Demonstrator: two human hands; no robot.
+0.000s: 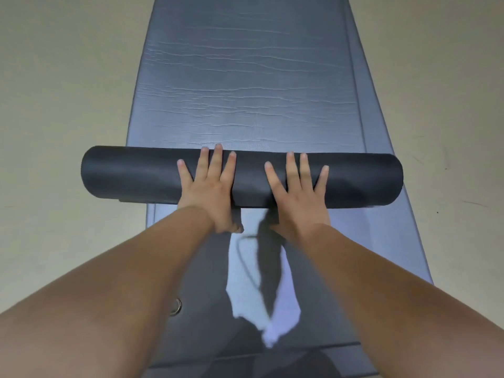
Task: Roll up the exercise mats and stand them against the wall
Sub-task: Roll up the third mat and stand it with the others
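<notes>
A grey exercise mat point(245, 85) lies flat on the floor and runs away from me. Its near part is wound into a dark roll point(136, 175) that lies crosswise over the mat. My left hand point(210, 184) presses flat on top of the roll, left of its middle, with the fingers spread. My right hand point(297, 186) presses on it right of the middle, fingers straight. A second grey mat point(381, 132) lies underneath and shows along the right side and in front of the roll.
Pale beige floor point(54, 91) lies on both sides of the mats. A small metal ring point(176, 306) sits at the near left of the lower mat. A dark cord point(242, 257) hangs below my hands.
</notes>
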